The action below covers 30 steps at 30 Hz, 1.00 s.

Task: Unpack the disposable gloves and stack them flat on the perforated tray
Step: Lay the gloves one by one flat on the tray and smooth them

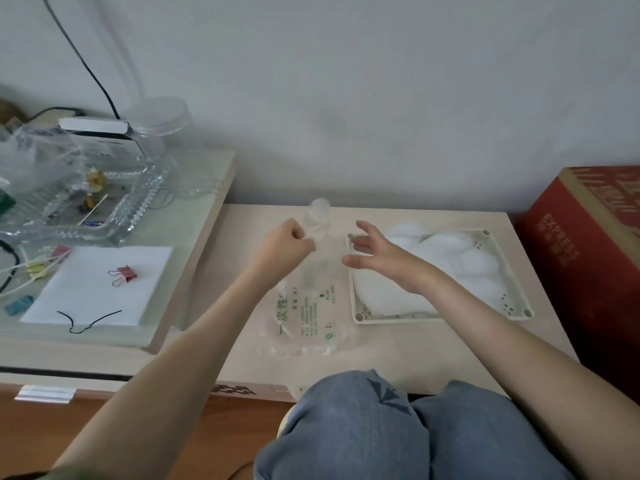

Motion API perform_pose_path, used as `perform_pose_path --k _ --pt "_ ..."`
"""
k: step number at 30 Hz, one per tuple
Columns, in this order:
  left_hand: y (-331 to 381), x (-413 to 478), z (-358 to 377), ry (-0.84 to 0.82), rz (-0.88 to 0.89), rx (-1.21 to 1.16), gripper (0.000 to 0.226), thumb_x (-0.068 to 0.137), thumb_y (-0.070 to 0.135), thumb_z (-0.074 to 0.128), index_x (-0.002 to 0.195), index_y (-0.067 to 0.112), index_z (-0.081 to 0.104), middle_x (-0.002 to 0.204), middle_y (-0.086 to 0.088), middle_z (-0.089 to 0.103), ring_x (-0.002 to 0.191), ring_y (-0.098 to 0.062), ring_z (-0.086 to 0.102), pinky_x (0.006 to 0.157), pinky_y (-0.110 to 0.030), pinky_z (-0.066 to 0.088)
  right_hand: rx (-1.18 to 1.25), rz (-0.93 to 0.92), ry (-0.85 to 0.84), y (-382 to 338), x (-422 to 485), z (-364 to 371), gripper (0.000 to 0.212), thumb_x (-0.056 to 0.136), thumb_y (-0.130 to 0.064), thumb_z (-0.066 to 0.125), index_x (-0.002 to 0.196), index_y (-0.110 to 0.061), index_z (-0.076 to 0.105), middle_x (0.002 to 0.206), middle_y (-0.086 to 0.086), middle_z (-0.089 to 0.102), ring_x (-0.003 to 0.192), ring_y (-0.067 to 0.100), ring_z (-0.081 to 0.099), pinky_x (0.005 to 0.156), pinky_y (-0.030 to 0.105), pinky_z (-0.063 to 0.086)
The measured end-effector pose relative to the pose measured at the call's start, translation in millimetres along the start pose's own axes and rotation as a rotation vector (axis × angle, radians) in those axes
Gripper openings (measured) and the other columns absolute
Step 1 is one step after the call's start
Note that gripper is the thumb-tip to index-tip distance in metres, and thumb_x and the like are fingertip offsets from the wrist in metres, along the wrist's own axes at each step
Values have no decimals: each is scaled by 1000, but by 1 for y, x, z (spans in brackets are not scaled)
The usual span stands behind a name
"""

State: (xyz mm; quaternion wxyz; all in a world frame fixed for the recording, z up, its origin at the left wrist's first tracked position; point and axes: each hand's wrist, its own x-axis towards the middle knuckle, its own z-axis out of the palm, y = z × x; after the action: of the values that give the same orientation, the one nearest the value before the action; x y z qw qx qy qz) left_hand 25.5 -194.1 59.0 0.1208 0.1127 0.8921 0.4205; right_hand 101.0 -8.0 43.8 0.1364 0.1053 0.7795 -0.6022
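Glove (318,221) up off the tabletop (433,348), pinched in the left grip (287,247), fingers curled tight on the clear film. Bag (308,313) lies flat just below that grip. Right grip (384,261) is wide, fingers spread, holding nothing, hovering just right of the glove over the tray's (398,319) near-left corner. Pile (450,258) of gloves sits on the tray, right of that grip.
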Motion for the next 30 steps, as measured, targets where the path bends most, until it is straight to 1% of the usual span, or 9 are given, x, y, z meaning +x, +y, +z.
perform_pose_path --k 3,6,10,14,18,20,24,28,30 --pt "26 -5 1 -213 1 -439 25 82 6 69 78 12 45 65 0 67 80 -26 70 79 -39 58 160 -40 -30 -7 -3 -14 77 84 -29 71 148 -24 28 144 -8 40 137 3 30 102 22 22" --pt "43 -6 10 -373 -12 -714 15 87 -4 61 97 2 51 80 -10 67 79 -24 68 81 -35 58 146 -130 -73 -7 -7 -35 44 80 -30 68 120 -12 62 123 -5 63 121 2 50 100 24 29" --pt "50 0 33 -423 -131 -819 37 81 -19 50 115 -6 49 80 -8 61 73 -17 61 82 -33 57 201 -150 -10 -2 -17 -63 20 75 -23 67 72 -10 51 77 2 61 77 6 56 77 22 35" --pt "59 1 61 -485 -211 -766 32 83 -19 50 108 0 54 77 -3 58 71 -13 59 79 -29 58 309 -79 -44 4 -32 -88 14 75 -16 65 81 -10 52 68 13 59 61 15 64 50 19 45" --pt "66 7 88 -547 -219 -735 29 82 -16 56 100 6 57 81 -3 59 77 -13 61 79 -28 57 262 91 -60 18 -39 -108 39 71 -19 69 109 -15 61 69 5 59 60 16 55 55 23 45" --pt "66 12 101 -519 -206 -629 26 81 -14 57 95 8 58 82 -4 60 75 -14 60 75 -28 53 204 158 -77 25 -41 -115 44 73 -18 71 116 -19 62 75 5 62 58 17 46 58 27 40" --pt "66 21 122 -461 -164 -359 18 81 -3 63 83 15 59 80 -6 59 68 -17 55 64 -27 47 147 227 -72 35 -44 -124 37 89 -4 60 123 -17 55 101 9 67 35 7 34 39 19 36" --pt "73 29 134 -430 -155 -359 8 88 14 63 81 13 60 72 -1 58 58 -11 48 50 -20 34 129 244 -65 53 -37 -128 30 87 0 59 112 -16 63 83 7 61 61 16 51 57 30 47" --pt "69 32 139 -390 -138 -332 8 89 14 60 81 13 60 72 -1 61 60 -13 51 51 -19 37 111 244 -79 60 -34 -130 29 88 2 57 112 -13 65 71 0 55 61 15 51 60 28 49"
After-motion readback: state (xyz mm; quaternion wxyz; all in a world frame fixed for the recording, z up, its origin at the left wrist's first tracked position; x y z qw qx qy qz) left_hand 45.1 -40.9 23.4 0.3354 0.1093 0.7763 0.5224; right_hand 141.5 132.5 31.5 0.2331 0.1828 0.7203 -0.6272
